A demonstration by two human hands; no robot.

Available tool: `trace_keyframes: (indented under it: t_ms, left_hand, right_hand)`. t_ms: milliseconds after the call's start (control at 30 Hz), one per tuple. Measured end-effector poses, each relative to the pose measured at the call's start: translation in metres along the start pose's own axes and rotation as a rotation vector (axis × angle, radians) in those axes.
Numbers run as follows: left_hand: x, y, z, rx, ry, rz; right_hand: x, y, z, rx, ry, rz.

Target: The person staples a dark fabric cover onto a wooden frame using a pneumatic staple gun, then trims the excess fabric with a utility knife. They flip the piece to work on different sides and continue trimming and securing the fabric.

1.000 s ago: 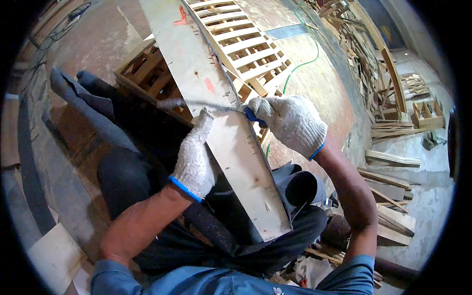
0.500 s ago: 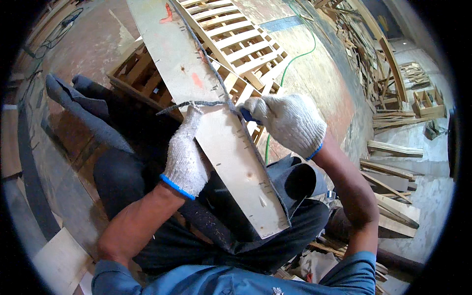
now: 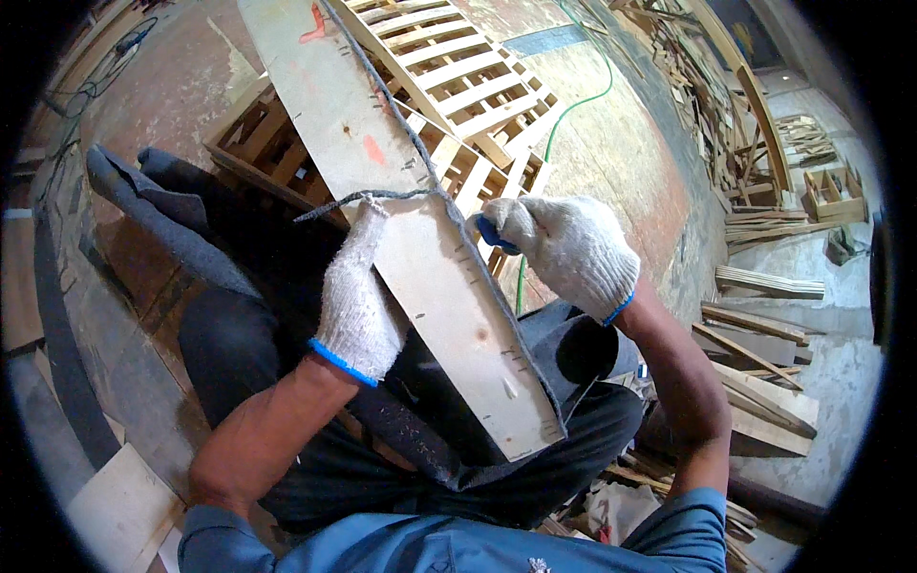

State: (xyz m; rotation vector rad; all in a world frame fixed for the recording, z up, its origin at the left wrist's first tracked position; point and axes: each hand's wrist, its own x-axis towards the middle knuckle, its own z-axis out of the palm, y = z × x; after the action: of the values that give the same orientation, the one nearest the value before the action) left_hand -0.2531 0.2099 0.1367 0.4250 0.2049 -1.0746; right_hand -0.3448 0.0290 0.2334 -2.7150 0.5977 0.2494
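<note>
A long pale wooden board [image 3: 449, 306] lies slantwise across my lap, with grey felt [image 3: 406, 134] along its right edge and staples and dark marks on its face. A thin strip of the same felt [image 3: 330, 204] crosses the board and sticks out past its left edge. My left hand [image 3: 359, 296], in a white knit glove, is closed with its fingertips pinching this strip at the board's left side. My right hand [image 3: 568, 244], gloved alike, grips a small blue tool [image 3: 492, 232] just right of the board's felt edge; its working end is hidden.
Slatted wooden pallets [image 3: 468, 86] stand beyond the board, and another crate-like frame [image 3: 258, 143] sits under it. Dark felt [image 3: 162, 210] spreads at left. A green hose [image 3: 583, 100] curves over the floor. Wood scraps [image 3: 769, 277] are stacked along the right.
My right hand with the blue tool has moved slightly right and down, away from the board's edge. The board's upper part and the felt strip have shifted a little left.
</note>
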Motion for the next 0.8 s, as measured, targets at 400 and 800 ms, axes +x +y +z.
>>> trace_keyframes:
  t_ms: [400,800]
  left_hand:
    - [0.004,-0.003,0.000,-0.012,-0.009,-0.019]
    - [0.004,-0.003,-0.005,-0.018,-0.028,-0.021]
  right_hand:
    - [0.029,-0.013,-0.002,-0.027,0.040,0.030]
    - [0.011,-0.025,-0.005,-0.337,0.041,-0.059]
